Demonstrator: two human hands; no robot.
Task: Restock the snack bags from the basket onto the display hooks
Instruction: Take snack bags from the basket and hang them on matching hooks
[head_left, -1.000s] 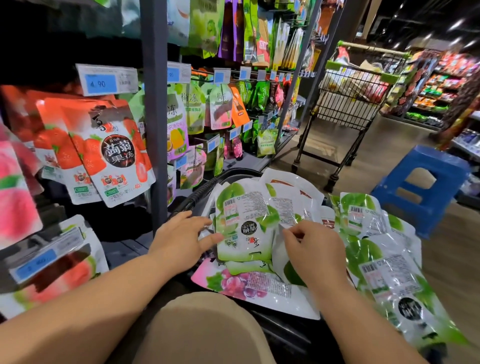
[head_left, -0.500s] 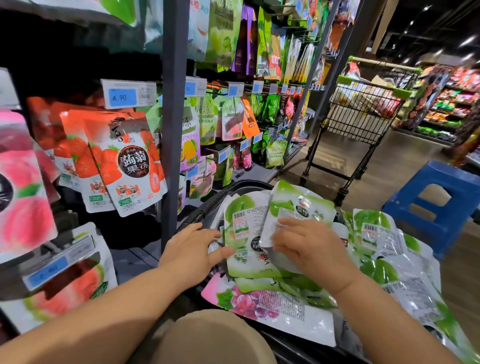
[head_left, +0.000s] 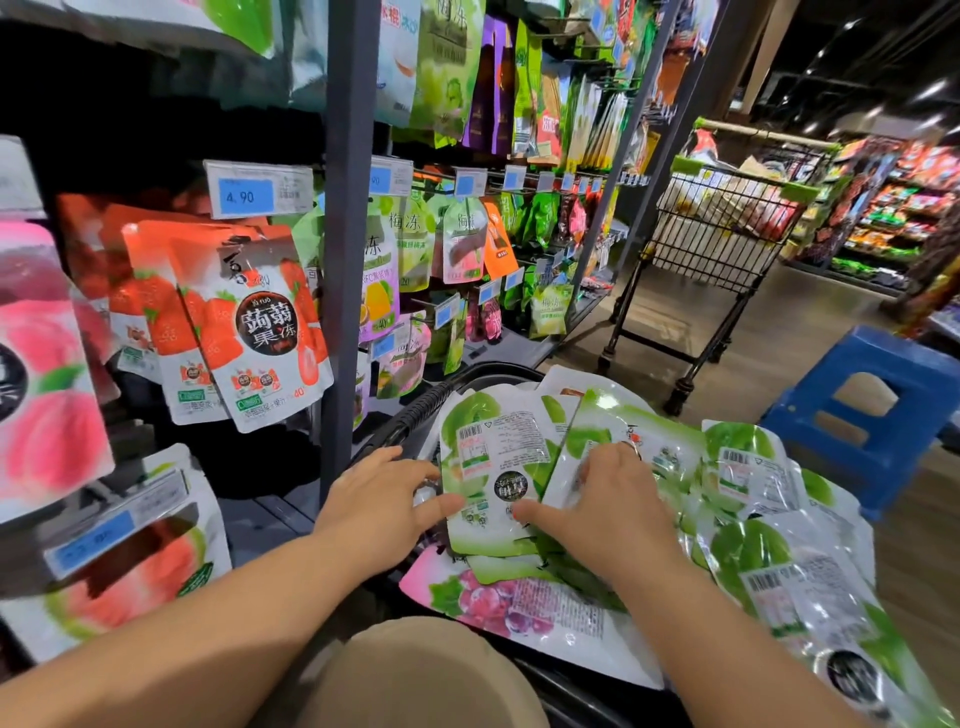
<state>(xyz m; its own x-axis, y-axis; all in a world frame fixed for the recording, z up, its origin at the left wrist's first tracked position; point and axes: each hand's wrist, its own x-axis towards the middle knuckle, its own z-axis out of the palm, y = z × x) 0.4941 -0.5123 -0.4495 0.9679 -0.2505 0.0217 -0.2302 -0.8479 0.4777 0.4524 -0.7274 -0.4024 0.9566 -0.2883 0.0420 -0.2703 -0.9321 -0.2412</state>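
A beige knee (head_left: 415, 670) sits nearest, before the black basket (head_left: 415, 415). A purple grape bag (head_left: 519, 603) lies at the basket's near edge. Above it the left hand (head_left: 379, 509) pinches the edge of a green snack bag (head_left: 493, 452), its white back showing a barcode and round black seal. The right hand (head_left: 608, 509), fingers curled, holds a second green bag (head_left: 602, 421) tilted beside it. More green bags (head_left: 748, 467) heap the basket's right side. Left of the basket strawberry bags (head_left: 249, 322) hang on hooks; beyond stand a shopping cart (head_left: 722, 239) and blue stool (head_left: 872, 410).
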